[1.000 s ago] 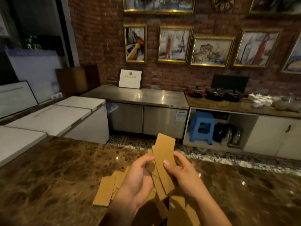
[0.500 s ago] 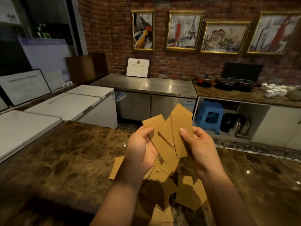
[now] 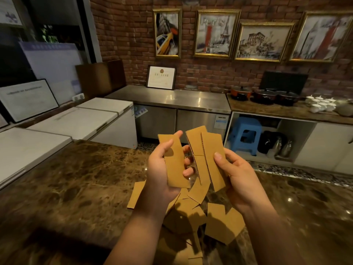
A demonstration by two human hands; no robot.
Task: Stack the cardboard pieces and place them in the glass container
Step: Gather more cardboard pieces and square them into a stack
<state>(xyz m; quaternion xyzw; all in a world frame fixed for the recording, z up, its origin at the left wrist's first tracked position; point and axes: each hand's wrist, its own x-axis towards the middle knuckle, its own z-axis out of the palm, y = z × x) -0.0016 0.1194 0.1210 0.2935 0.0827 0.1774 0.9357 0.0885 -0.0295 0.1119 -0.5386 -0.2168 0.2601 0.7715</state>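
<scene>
The left hand pinches a single cardboard strip between thumb and curled fingers, and the right hand is clamped on a small fan of strips, thumb pressed on the front one. Both lots stand nearly upright with long axes roughly parallel, leaning slightly left at the top, and the single strip lies just beside the fan on its left — so joining them looks like a short sideways slide of the left grip toward the right. More loose cardboard pieces lie scattered on the marble surface below the hands. No glass container is in view. The only readable writing is "Paris" on a framed picture — the certificate's text is too small.
</scene>
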